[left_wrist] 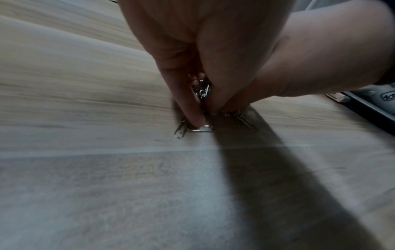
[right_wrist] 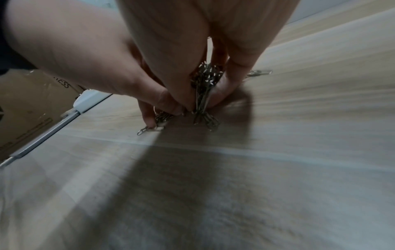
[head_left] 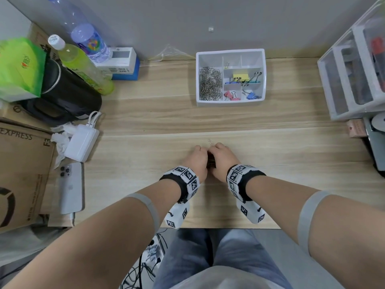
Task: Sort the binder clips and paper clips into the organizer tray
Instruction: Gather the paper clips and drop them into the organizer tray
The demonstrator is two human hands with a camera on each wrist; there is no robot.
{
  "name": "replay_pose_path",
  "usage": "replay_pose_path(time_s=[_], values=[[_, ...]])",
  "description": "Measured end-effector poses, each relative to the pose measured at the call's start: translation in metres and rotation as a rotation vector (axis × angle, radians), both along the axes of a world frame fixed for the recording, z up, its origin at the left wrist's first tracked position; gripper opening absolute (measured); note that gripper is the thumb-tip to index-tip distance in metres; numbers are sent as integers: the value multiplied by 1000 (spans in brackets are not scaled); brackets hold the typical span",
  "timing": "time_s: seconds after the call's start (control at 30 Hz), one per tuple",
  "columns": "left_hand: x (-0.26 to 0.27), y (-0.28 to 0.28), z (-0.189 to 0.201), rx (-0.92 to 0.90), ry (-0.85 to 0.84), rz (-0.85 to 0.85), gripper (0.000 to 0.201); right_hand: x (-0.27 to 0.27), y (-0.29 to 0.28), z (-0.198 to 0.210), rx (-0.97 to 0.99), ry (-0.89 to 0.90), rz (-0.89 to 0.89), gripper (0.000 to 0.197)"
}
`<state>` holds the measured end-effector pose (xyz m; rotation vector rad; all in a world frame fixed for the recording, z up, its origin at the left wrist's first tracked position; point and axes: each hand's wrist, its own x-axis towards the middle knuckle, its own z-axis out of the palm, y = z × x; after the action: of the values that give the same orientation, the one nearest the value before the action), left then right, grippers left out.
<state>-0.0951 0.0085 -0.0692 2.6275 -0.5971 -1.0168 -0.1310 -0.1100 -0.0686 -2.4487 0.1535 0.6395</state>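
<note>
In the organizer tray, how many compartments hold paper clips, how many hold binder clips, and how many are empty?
Compartments of the organizer tray with paper clips: 1
With binder clips: 4
Empty compartment: 1
Total: 6

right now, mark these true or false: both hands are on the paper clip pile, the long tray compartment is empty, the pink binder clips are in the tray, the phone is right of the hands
1. Both the left hand and the right hand gather the pile of paper clips on the desk. True.
2. The long left compartment of the organizer tray is empty. False: it holds paper clips.
3. The pink binder clips lie in the tray. True.
4. The phone lies right of the hands. False: it lies to their left.
</note>
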Motion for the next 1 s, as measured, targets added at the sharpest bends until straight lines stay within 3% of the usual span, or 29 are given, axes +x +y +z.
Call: replay_pose_path(time_s=[0.33, 1.0], values=[[13, -4, 6, -13, 7, 22, 35, 8, 4, 15, 33, 34, -115, 25], [63, -24, 62, 124, 15, -93, 20, 58, -8, 58, 57, 130, -180, 12]])
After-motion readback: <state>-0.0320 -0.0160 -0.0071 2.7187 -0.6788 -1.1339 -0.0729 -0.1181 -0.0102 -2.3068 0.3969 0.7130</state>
